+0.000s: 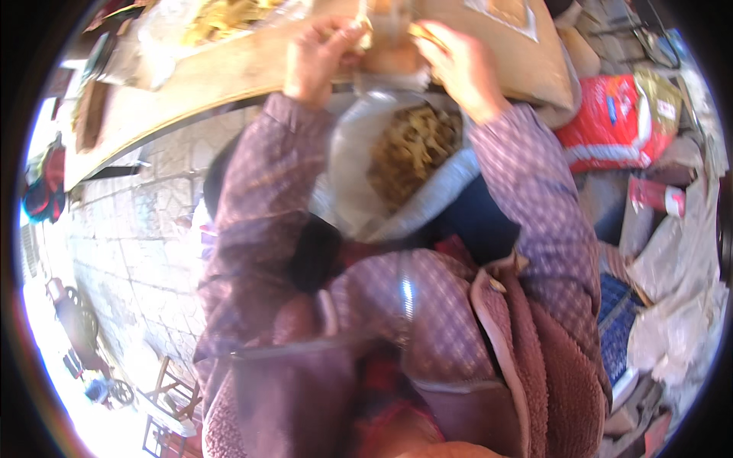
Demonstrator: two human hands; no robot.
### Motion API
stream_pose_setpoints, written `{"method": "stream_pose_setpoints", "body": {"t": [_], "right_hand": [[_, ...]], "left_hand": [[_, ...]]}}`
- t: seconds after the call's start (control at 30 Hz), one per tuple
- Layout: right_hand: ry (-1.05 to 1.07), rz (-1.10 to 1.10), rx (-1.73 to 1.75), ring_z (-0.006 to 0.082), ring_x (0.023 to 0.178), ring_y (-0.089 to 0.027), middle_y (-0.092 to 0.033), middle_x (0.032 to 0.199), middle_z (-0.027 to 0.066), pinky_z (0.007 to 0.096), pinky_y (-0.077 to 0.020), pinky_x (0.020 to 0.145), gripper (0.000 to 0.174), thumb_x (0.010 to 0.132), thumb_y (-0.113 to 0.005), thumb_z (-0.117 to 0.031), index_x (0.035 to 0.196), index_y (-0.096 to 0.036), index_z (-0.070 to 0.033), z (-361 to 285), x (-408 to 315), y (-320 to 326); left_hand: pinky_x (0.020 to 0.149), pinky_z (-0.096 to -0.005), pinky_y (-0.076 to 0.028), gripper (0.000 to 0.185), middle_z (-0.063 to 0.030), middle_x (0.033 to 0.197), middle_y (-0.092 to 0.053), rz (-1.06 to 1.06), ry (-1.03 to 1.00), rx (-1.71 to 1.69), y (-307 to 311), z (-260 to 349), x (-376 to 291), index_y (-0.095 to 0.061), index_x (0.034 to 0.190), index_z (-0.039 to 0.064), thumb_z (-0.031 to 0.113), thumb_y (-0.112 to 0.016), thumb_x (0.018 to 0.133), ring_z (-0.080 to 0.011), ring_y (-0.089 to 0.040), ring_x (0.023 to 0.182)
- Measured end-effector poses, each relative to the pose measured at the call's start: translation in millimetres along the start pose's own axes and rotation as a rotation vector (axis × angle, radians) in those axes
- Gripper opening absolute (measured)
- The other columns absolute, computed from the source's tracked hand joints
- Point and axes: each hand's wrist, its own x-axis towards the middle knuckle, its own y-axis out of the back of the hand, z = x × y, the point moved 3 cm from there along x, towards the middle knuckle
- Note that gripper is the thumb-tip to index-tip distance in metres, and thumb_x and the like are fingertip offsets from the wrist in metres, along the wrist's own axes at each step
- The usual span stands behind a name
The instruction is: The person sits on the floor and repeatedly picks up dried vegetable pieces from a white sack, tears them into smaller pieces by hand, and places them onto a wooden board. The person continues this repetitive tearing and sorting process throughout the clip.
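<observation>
Both hands are at the edge of a wooden table (229,74). My left hand (320,54) pinches a small pale-yellow piece (365,28) between thumb and fingers. My right hand (464,63) has its fingers closed on a slim yellow-orange piece (422,33); blur hides what exactly it is. Between the hands is a blurred brownish block (392,54), with clear plastic (395,81) hanging at the table edge below it. Under my forearms, a whitish plastic bag (355,154) gapes around many yellow-brown, curled dried pieces (421,149).
More yellow strips (229,20) lie on plastic at the table's far left. A red printed bag (607,120) stands to the right, above a red-and-white packet (657,196) and crumpled plastic sheeting (664,338). Stone paving (137,246) and a wooden folding stool (172,389) are at left.
</observation>
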Motion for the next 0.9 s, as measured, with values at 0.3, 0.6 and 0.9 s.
{"method": "stream_pose_setpoints", "body": {"t": [0.3,0.6,0.9], "right_hand": [[-0.493,-0.199,0.657,0.0018,0.047,-0.045,-0.058,0.067,0.0015,0.0151,-0.0362,0.042,0.021,0.090,-0.057,-0.018,0.102,-0.062,-0.002,-7,-60,4],[-0.595,-0.256,0.697,0.0017,0.046,-0.045,-0.058,0.066,0.0005,0.0156,-0.0357,0.042,0.019,0.090,-0.056,-0.016,0.100,-0.062,-0.001,7,-86,-27],[-0.587,-0.277,0.753,0.0051,0.057,-0.053,-0.063,0.078,0.0057,0.0183,-0.0429,0.052,0.024,0.088,-0.059,-0.015,0.105,-0.060,0.001,13,-100,-29]], "left_hand": [[0.066,-0.0190,-0.048,0.018,-0.0026,0.088,-0.063,0.296,-0.123,0.040,100,55,-4,-0.062,0.102,0.004,0.014,-0.060,0.087,-0.0088,-0.058,0.072],[0.071,-0.0264,-0.054,0.025,-0.0143,0.093,-0.064,0.429,-0.232,0.475,187,84,65,-0.061,0.098,-0.008,0.012,-0.063,0.082,-0.0202,-0.065,0.079],[0.071,-0.0331,-0.047,0.037,-0.0128,0.088,-0.063,0.507,-0.862,1.235,210,87,117,-0.060,0.098,0.001,0.027,-0.071,0.075,-0.0208,-0.059,0.084]]}}
